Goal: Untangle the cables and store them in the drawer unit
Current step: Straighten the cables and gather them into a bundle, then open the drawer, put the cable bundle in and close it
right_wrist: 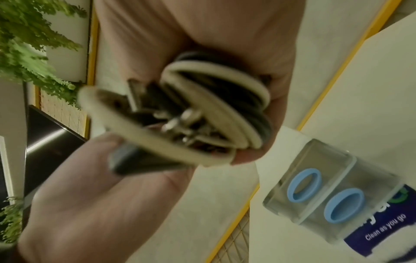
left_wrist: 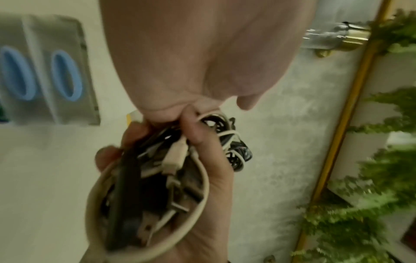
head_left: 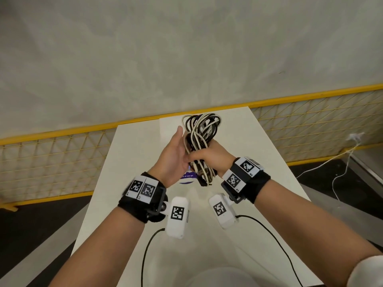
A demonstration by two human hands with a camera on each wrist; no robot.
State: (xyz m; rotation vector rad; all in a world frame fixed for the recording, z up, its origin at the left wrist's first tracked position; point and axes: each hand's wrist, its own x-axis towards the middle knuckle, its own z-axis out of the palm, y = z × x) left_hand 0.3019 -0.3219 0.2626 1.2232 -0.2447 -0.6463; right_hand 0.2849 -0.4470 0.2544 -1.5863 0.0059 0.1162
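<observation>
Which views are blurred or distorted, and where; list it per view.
Head view: mostly sharp, the cable bundle crisp, the wide lens bowing the yellow fence rail. Left wrist view: motion blur smears the drawer unit and the plants; the left hand is soft. Right wrist view: the cables and connectors are streaked, the right hand blurred, dim greenish light.

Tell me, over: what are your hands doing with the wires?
Right hand grips tangled cable bundle above table. Left hand open, against bundle. Drawer unit closed. Nothing blocking.
</observation>
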